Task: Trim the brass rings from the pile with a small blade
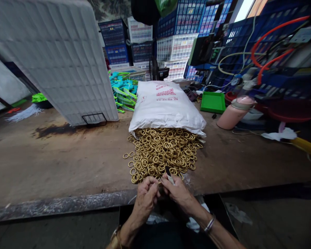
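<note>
My left hand [145,194] is closed in a pinch at the table's front edge, with a gold-coloured ring [160,184] partly showing at its fingertips. Close beside it, my right hand [178,193] is closed around a slim tool [168,174], dark at its upper end and pale lower down; its exact kind is unclear. The fingertips of both hands nearly meet, and fingers cover much of what lies between them. Just beyond them spreads a heap of gold-coloured rings [162,152], spilling from the mouth of a white sack [166,107] with red print.
A tall white ribbed panel [64,62] stands on the table [67,162] at left. Turquoise and green plastic pieces [123,90] lie behind the sack. To the right are a green tray [213,102] and a pink bottle [233,114]. Stacked crates [177,46] fill the back.
</note>
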Demonstrator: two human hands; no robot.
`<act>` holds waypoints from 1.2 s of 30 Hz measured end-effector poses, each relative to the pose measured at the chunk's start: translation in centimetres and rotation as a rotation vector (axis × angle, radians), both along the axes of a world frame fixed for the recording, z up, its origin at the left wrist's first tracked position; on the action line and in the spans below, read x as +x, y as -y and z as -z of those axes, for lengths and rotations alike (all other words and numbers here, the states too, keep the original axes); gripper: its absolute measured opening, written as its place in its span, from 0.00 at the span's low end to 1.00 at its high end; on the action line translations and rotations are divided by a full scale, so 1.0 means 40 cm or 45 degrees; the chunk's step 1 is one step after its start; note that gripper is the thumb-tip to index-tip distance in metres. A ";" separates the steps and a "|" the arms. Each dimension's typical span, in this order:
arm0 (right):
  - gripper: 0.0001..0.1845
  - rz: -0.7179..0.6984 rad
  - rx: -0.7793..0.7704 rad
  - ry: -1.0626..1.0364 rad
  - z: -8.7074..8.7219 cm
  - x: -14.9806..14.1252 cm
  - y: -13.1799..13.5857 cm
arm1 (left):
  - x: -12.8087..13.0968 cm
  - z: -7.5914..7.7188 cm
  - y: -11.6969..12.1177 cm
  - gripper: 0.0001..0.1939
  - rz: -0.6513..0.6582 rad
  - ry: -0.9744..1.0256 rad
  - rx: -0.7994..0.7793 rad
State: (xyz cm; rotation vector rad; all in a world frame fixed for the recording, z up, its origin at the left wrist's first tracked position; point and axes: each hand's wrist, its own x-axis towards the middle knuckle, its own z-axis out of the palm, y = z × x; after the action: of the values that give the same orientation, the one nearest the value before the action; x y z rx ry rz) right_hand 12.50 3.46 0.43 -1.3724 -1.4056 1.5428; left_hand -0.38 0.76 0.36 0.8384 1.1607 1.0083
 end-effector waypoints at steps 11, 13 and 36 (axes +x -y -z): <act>0.11 0.006 0.118 0.110 -0.009 -0.008 -0.011 | -0.005 -0.003 0.004 0.15 0.157 0.222 -0.063; 0.12 -0.019 0.128 0.117 -0.015 -0.007 -0.012 | -0.002 -0.007 0.006 0.15 0.151 0.283 -0.077; 0.15 -0.374 0.520 0.961 0.008 0.008 0.016 | -0.001 0.011 0.005 0.18 0.025 0.086 0.116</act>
State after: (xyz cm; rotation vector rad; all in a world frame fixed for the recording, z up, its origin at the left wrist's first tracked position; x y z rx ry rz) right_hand 12.83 2.81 0.12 -1.5995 -2.3071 0.8124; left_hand -0.44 0.57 -0.08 0.8798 1.0538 1.0716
